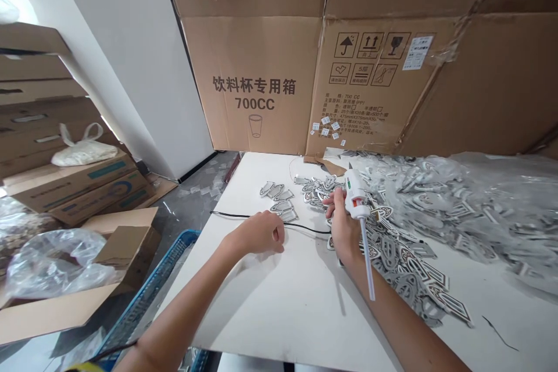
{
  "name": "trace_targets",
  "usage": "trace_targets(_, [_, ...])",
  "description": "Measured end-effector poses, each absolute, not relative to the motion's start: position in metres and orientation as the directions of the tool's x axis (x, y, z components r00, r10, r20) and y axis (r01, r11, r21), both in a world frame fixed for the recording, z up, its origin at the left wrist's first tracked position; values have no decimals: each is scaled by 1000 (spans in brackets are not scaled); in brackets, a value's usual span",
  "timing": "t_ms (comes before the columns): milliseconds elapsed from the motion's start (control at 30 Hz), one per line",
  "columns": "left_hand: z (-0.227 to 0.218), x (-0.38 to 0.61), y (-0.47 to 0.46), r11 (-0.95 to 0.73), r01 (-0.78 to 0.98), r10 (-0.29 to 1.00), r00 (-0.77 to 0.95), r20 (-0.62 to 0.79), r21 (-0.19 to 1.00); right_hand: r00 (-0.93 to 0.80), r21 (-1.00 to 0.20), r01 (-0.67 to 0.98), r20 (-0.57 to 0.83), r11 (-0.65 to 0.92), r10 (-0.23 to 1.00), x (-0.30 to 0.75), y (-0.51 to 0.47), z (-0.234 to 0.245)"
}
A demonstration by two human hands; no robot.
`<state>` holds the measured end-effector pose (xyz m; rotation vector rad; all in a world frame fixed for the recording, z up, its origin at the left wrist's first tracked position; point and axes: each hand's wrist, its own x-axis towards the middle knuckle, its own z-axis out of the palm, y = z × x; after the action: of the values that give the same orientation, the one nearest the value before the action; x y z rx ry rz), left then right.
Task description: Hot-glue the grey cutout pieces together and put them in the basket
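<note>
My right hand (343,225) is wrapped round a white hot glue gun (356,196) whose glue stick (367,261) sticks out toward me. The gun's nozzle points away, over a heap of small silver and white patterned pieces (401,256). My left hand (261,232) rests on the white table (279,296) with its fingers curled in, beside a few of those pieces laid out in a small group (281,200). What the left fingers hold, if anything, is hidden. A black cable (244,216) runs across the table between my hands.
Large cardboard boxes (261,70) stand right behind the table. Clear plastic bags full of the same pieces (479,203) cover the right side. A blue crate (148,290) sits below the table's left edge, with flat boxes (78,186) and plastic wrap (47,261) on the floor.
</note>
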<state>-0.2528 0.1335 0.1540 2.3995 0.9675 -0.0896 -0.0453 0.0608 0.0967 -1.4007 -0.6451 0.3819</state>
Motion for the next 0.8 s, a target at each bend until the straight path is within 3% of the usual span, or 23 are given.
trace_targets(167, [140, -238, 112, -706, 491, 541, 839, -58, 511, 717, -978, 115, 202, 172, 667, -41, 66, 89])
trace_targets(300, [114, -198, 71, -761, 399, 510, 855, 92, 512, 545, -973, 97, 227, 208, 807, -39, 64, 93])
trace_targets(367, [101, -177, 56, -734, 465, 579, 809, 100, 496, 494, -964, 149, 267, 222, 827, -39, 62, 97])
trace_targets(500, [86, -157, 51, -751, 444, 575, 804, 154, 488, 551, -939, 269, 332, 213, 766, -42, 58, 105])
trace_targets(800, [85, -168, 71, -534, 355, 673, 727, 131, 768, 581, -957, 212, 284, 196, 763, -42, 62, 101])
